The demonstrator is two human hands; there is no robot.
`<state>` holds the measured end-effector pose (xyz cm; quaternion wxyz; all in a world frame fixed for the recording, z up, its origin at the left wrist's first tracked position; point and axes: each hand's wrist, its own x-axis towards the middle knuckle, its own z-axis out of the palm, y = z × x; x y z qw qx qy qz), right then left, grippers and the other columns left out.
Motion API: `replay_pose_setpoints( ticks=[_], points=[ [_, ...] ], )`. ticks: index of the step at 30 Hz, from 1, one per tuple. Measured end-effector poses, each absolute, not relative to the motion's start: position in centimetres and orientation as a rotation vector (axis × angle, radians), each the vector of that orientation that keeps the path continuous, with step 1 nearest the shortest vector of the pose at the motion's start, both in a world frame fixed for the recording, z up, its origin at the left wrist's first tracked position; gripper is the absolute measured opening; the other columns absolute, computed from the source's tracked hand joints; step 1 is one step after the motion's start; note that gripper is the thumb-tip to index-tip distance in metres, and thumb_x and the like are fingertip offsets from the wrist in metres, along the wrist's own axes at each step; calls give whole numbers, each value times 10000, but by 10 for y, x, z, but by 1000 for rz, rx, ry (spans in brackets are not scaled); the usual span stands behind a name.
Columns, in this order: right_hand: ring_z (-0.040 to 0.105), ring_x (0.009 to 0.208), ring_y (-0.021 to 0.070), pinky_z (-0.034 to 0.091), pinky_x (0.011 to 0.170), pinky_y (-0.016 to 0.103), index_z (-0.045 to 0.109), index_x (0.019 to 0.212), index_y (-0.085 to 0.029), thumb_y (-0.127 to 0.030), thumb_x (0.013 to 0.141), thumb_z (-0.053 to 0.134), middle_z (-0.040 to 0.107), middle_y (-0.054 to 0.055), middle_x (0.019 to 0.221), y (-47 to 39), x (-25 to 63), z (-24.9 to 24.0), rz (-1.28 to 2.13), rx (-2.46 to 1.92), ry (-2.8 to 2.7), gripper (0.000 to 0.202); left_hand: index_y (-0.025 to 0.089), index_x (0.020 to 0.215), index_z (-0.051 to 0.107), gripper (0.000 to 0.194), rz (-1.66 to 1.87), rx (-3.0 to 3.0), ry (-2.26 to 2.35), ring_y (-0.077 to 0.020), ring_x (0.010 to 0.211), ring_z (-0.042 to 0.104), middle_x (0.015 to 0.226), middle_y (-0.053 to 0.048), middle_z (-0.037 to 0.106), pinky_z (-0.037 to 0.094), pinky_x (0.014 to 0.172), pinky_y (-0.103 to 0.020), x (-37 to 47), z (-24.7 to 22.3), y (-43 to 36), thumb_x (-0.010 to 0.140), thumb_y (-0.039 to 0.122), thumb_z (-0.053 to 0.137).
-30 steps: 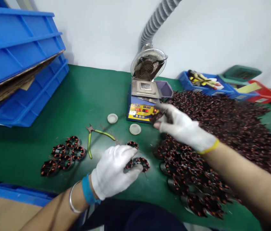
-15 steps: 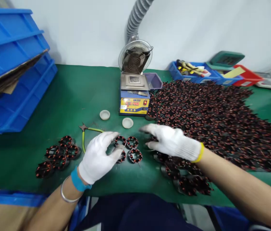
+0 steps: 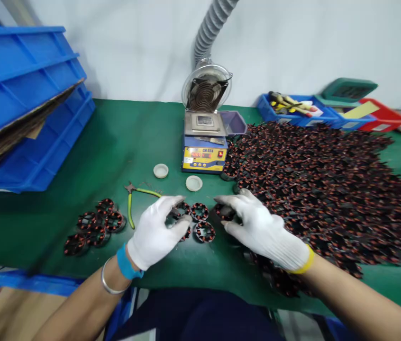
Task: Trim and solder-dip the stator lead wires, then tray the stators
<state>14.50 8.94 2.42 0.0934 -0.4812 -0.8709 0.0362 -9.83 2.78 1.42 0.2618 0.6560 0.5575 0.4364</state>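
Several ring-shaped motor stators with copper windings lie in a small cluster on the green tabletop, among them a front-right stator and a back-right stator. My left hand, white-gloved, curls its thumb and fingers around a stator on the cluster's left side; another below it is partly covered. Just right of the cluster, my right hand, also gloved, has its thumb and fingers closed about a dark stator at the edge of the big pile. Its fingers hide part of that stator.
A second stator group sits at left beside green-handled cutters. Two small white dishes stand before a blue-and-yellow solder pot. Blue crates rise at far left. Tool bins line the back right.
My right hand has closed around a stator at the pile's edge. My left hand stays at the cluster's left side. The whole view has shifted slightly.
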Motion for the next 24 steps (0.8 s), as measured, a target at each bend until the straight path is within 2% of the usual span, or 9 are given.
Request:
replay_pose_setpoints(
  ticks=[2,4,5,8,11,15,20,22,24],
  points=[
    [638,1222,332,591,796,400,688,1252,-269,-245,797,639,756,49,1094,83,134,42,214,-1344,-2523,458,188,1446,445,762,1095,1437,1355,-276,1059,706,1319,-155,650,567,963,-427,-92,15,25,772,278,787],
    [633,1245,309,610,812,383,677,1245,-278,-233,795,636,748,37,1131,76,121,57,324,-1155,-2511,454,205,1542,276,1043,1051,1180,1097,-305,1152,675,1396,-176,601,548,992,-431,-87,18,22,685,266,866],
    [638,1242,290,614,847,376,668,1240,-277,-209,795,622,738,35,1168,72,115,62,376,-1042,-2501,453,201,1532,290,1049,1043,1095,986,-325,1192,653,1385,-174,609,538,1001,-435,-86,20,22,667,266,881],
    [654,1215,256,592,968,387,603,1281,-218,-184,803,611,691,84,1264,69,100,65,449,-776,-2388,479,157,1300,556,732,1082,976,863,-352,1165,650,1230,-144,688,529,979,-433,-87,25,22,678,339,896],
    [684,1138,248,597,964,386,565,1285,-182,-268,806,688,680,119,1231,71,95,55,486,-733,-2260,502,178,1136,643,577,1251,896,892,-284,1075,662,1111,-84,705,515,971,-394,-90,23,23,691,436,903],
    [712,1016,200,598,943,352,650,1088,-234,-217,863,677,727,55,1040,74,92,40,466,-713,-2161,228,217,1085,672,493,1388,699,915,-211,975,647,1039,-33,677,532,872,-317,-83,15,20,757,546,837],
    [705,871,157,559,1011,367,649,939,-229,-131,918,580,722,15,885,79,86,41,441,-611,-2144,122,225,1018,686,508,1390,606,916,-223,943,663,1003,-46,707,547,793,-304,-80,22,18,755,648,788],
    [694,869,155,551,1016,363,638,906,-222,-128,917,577,711,14,858,82,84,52,423,-610,-2166,112,210,995,679,602,1336,544,824,-266,987,675,1048,-86,724,561,815,-363,-91,30,22,749,758,701],
    [679,842,148,515,1074,383,626,879,-215,-134,921,572,693,4,814,83,82,68,416,-566,-2213,107,191,871,661,691,1305,489,735,-302,989,685,1028,-119,732,568,831,-430,-103,37,27,755,863,548]
  ],
)
